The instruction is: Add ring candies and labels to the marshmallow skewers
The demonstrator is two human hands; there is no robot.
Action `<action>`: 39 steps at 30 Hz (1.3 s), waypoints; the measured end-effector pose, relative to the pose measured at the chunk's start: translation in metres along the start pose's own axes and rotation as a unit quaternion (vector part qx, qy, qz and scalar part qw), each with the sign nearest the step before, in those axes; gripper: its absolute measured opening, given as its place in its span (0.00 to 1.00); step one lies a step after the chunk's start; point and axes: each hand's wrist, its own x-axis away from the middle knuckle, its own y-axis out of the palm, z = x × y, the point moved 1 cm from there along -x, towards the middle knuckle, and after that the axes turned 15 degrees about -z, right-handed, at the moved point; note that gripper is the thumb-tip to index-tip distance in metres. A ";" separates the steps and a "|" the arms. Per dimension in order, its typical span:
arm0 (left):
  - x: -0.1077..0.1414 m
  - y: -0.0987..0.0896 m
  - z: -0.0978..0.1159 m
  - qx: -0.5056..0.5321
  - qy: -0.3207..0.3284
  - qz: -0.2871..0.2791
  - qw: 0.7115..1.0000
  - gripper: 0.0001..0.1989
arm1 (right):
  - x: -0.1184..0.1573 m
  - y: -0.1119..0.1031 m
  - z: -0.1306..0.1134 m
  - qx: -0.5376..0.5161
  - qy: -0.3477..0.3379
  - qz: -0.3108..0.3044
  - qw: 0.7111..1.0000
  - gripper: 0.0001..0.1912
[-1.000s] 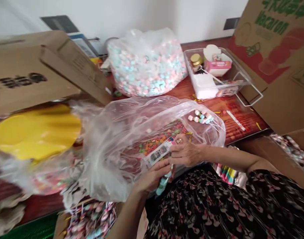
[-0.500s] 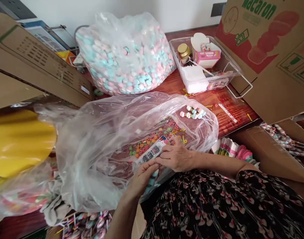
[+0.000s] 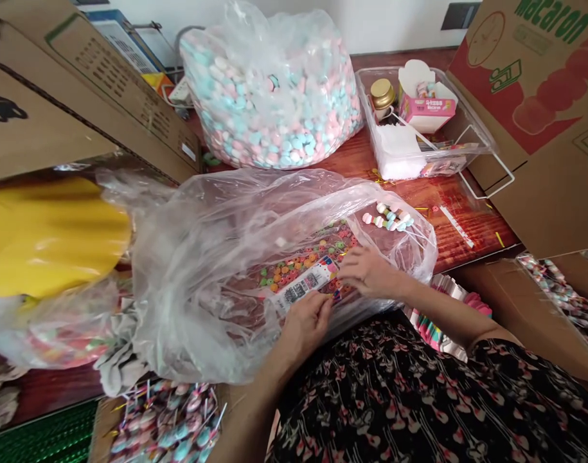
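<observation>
The person's left hand (image 3: 306,328) sits at the near end of a white printed paper strip (image 3: 306,283); its curled fingers (image 3: 322,305) touch the strip, though I cannot tell whether they pinch it. The right hand (image 3: 368,273) lies just beyond, its loosely spread fingers (image 3: 352,263) beside the strip's far end. The strip rests on small orange and green ring-shaped candies (image 3: 294,267) inside a clear plastic bag (image 3: 202,302) on the reddish wooden tabletop (image 3: 467,238). Pink-and-blue marshmallow skewers (image 3: 389,217) lie nearby, below a bulging bag of pastel marshmallows (image 3: 269,96).
</observation>
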 end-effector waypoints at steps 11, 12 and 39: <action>-0.004 -0.009 -0.003 0.578 -0.090 0.145 0.798 0.12 | -0.035 -0.016 0.063 0.202 -0.034 -0.106 0.973 0.09; -0.003 -0.009 -0.001 0.585 -0.088 0.145 0.793 0.12 | -0.034 -0.016 0.064 0.198 -0.037 -0.098 0.974 0.10; -0.052 0.002 0.013 0.477 -0.083 0.151 0.862 0.15 | 0.002 -0.036 0.028 -0.231 -0.101 0.152 0.956 0.06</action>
